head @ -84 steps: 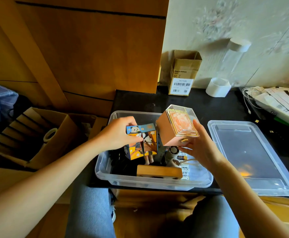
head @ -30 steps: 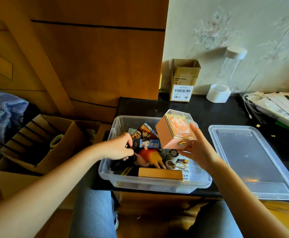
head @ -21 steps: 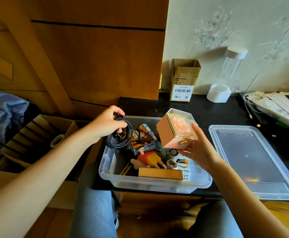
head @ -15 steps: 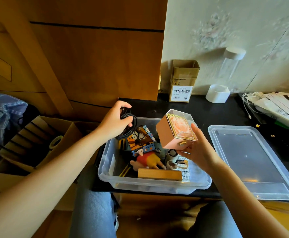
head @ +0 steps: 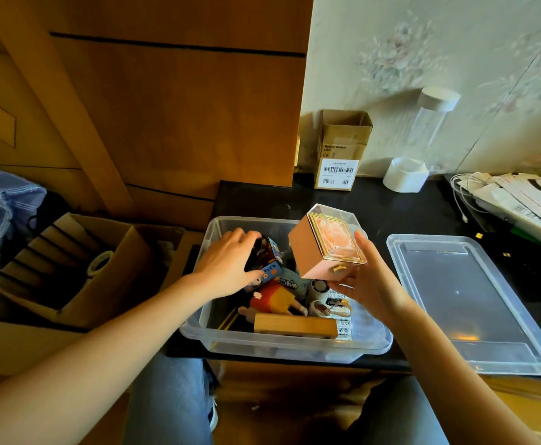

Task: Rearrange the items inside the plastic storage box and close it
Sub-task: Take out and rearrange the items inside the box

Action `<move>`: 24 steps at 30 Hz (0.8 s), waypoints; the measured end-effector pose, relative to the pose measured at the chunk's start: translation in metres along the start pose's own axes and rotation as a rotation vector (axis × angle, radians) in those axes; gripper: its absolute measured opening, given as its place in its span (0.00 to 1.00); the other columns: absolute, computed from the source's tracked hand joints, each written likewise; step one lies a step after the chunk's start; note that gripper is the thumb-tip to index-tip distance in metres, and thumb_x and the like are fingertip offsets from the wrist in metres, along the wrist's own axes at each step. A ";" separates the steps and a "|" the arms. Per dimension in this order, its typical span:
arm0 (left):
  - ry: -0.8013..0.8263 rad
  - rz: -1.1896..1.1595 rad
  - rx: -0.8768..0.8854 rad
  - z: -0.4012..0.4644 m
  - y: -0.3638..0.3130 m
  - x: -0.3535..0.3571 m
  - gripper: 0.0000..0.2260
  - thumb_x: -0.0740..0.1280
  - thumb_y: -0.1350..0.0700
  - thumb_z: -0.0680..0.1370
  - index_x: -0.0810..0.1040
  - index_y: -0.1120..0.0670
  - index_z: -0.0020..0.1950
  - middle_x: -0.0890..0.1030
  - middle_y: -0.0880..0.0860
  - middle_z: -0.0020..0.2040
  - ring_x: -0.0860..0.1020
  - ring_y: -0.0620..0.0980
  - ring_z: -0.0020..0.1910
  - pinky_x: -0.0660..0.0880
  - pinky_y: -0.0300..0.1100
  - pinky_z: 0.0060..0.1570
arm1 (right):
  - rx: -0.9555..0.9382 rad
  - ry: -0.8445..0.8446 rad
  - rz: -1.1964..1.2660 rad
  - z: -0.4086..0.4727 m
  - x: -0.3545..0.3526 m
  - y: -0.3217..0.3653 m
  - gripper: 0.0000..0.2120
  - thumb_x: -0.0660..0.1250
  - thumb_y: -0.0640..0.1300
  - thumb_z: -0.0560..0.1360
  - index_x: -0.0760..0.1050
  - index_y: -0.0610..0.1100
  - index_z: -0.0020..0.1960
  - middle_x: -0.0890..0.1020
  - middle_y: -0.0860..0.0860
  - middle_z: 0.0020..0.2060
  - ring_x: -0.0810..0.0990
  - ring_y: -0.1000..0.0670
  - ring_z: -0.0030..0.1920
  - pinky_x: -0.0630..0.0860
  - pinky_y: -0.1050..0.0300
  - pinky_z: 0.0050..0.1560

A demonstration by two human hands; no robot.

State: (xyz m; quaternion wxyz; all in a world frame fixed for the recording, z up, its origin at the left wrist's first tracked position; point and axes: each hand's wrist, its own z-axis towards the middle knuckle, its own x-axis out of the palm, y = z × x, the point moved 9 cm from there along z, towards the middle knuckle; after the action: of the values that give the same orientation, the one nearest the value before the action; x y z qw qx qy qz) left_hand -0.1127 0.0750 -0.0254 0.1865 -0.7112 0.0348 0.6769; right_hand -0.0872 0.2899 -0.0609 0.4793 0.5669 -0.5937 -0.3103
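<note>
Inside the storage box (head: 282,346), press the cable-and-carton bundle (head: 267,256) flat under left grip (head: 227,263), right grip (head: 367,284) grasping pink box (head: 322,247) clear above.

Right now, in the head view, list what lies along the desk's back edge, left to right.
Cardboard box → clear tube → white cables → papers.

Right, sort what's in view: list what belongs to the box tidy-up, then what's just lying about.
Job:
storage box
lid beside it, off
pink gift box, in right hand
cartoon box, under left hand
plush toy
wooden block

Lying about:
small carton
clear tube
white cable
floor carton with tape
</note>
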 end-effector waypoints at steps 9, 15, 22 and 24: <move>0.669 0.143 -0.067 -0.053 0.002 0.041 0.11 0.58 0.57 0.82 0.78 0.60 0.54 0.81 0.56 0.50 0.78 0.49 0.37 0.73 0.40 0.36 | 0.006 0.025 -0.008 0.002 0.001 -0.001 0.32 0.58 0.69 0.66 0.67 0.55 0.65 0.81 0.50 0.55 0.81 0.49 0.54 0.80 0.56 0.46; 1.104 0.318 -0.139 -0.064 -0.006 0.093 0.16 0.59 0.59 0.81 0.70 0.66 0.66 0.76 0.63 0.56 0.72 0.53 0.41 0.70 0.44 0.39 | 0.024 0.013 0.043 0.001 0.002 -0.001 0.33 0.59 0.68 0.66 0.68 0.53 0.65 0.80 0.47 0.57 0.80 0.47 0.57 0.79 0.51 0.52; 1.023 0.313 -0.233 -0.060 0.015 0.126 0.18 0.58 0.56 0.82 0.68 0.63 0.69 0.69 0.56 0.53 0.68 0.51 0.49 0.65 0.41 0.48 | 0.016 0.014 0.046 -0.001 0.002 0.001 0.27 0.60 0.69 0.64 0.73 0.56 0.56 0.84 0.51 0.50 0.82 0.49 0.54 0.80 0.56 0.46; 0.985 0.275 -0.269 -0.059 0.022 0.129 0.18 0.58 0.56 0.82 0.69 0.62 0.69 0.68 0.55 0.52 0.67 0.51 0.50 0.65 0.41 0.48 | 0.011 0.016 0.041 -0.001 0.003 0.001 0.27 0.60 0.69 0.63 0.73 0.56 0.56 0.84 0.51 0.50 0.82 0.49 0.53 0.80 0.56 0.46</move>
State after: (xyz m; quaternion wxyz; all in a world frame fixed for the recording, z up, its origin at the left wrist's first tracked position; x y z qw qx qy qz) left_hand -0.0526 0.0627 -0.1556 -0.0354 -0.9515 0.1244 0.2791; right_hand -0.0863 0.2873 -0.0584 0.4872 0.5600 -0.6029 -0.2926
